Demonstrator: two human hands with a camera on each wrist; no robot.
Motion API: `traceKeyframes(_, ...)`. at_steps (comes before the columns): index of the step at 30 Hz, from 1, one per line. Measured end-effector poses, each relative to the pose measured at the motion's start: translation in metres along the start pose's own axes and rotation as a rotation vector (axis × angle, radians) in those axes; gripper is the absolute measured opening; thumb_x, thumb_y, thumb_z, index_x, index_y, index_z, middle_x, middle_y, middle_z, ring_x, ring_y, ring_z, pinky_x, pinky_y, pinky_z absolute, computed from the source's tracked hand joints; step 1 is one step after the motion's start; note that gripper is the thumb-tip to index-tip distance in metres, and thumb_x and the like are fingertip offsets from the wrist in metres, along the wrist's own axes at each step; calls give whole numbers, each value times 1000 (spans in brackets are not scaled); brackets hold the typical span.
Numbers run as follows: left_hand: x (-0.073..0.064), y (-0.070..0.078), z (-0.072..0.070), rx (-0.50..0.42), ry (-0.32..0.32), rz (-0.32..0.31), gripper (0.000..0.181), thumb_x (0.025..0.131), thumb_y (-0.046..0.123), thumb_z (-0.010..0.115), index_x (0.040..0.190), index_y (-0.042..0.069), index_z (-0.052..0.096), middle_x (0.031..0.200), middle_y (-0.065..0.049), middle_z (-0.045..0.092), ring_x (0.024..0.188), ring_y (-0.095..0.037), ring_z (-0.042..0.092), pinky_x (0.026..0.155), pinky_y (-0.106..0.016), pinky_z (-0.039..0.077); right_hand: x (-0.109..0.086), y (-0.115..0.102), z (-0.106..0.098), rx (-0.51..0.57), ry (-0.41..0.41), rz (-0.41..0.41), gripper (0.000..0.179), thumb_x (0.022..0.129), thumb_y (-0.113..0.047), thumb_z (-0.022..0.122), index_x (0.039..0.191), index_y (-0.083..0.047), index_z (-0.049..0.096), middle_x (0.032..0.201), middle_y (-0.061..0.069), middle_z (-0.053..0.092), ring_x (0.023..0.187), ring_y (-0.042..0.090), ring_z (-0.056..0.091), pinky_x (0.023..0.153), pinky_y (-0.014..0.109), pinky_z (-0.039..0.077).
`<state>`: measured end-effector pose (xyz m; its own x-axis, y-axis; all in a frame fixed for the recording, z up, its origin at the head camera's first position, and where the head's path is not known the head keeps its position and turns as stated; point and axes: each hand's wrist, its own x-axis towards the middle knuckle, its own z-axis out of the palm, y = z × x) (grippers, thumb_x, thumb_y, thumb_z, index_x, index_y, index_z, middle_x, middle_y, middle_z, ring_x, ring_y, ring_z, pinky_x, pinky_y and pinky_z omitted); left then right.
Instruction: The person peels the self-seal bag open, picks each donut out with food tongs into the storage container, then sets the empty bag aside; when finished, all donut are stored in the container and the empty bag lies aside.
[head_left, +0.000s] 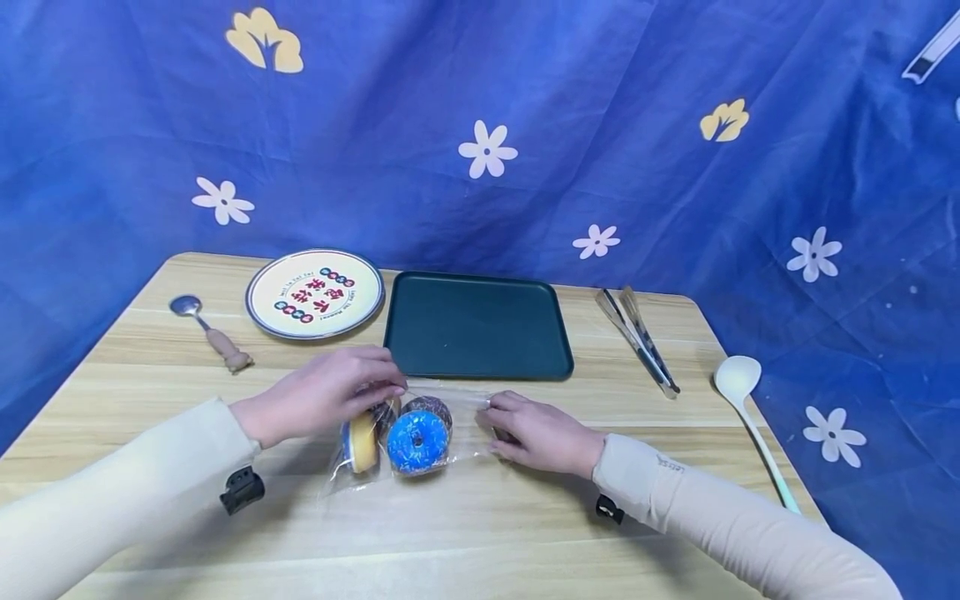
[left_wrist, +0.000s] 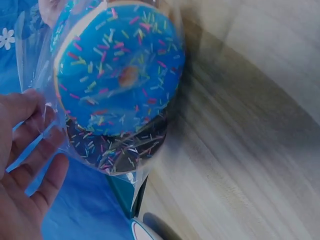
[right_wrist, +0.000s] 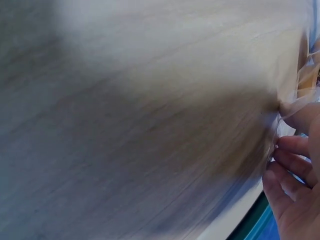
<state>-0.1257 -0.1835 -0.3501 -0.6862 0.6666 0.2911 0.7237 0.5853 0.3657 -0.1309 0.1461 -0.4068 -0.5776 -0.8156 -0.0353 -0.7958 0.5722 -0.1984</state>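
A clear plastic bag (head_left: 467,442) holding several doughnuts lies on the table in front of the green tray. Inside it, a blue-iced doughnut (head_left: 414,442) faces up, and a dark sprinkled doughnut (head_left: 435,406) sits behind it. To their left another doughnut (head_left: 365,443) stands on edge, showing its yellow side. My left hand (head_left: 330,393) reaches over the bag's left part and pinches its plastic. Close in the left wrist view are a blue doughnut (left_wrist: 145,95) and a dark one (left_wrist: 115,150). At the bag's right end, my right hand (head_left: 540,435) pinches the film.
Behind the bag lies a dark green tray (head_left: 480,325), with a printed plate (head_left: 315,293) to its left. A spoon (head_left: 213,335) is at the far left. Tongs (head_left: 637,340) and a white ladle (head_left: 738,377) lie to the right. A blue curtain (head_left: 420,100) hangs behind the table.
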Motion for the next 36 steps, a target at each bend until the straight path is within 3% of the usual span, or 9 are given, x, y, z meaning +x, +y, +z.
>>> traceKeyframes(5,0,-3,-2,-11,33,-10,12,94,7,76,103,14,81,97,7,75,88,-6,68,78,-28,61,5,0,1,24,-8,22,43,105,-31,65,141,-8,62,138,6,64,128,18,62,110,34,55)
traceKeyframes(10,0,-6,-3,-35,36,-60,12,94,6,76,102,13,81,99,5,77,89,-8,71,80,-30,62,11,1,0,59,-14,34,40,104,-27,67,139,-8,63,139,6,64,129,18,61,111,34,53)
traceKeyframes(23,-3,-8,-4,-52,25,-75,11,96,8,75,102,14,81,99,5,76,89,-7,70,79,-30,62,6,8,-13,137,23,-20,28,109,-18,57,134,-11,66,136,3,69,131,17,64,116,36,51)
traceKeyframes(29,-3,-9,-4,-63,28,-68,11,96,8,75,103,14,81,98,6,75,89,-6,69,78,-29,62,-9,28,-28,219,148,-50,23,107,-19,59,122,-8,73,123,3,75,119,19,69,108,37,56)
traceKeyframes(36,-1,-9,-3,-53,22,-59,10,97,10,74,104,14,80,100,6,75,90,-6,70,79,-29,62,-36,88,-47,234,336,172,16,103,-16,66,111,-5,76,109,8,77,99,22,72,85,37,63)
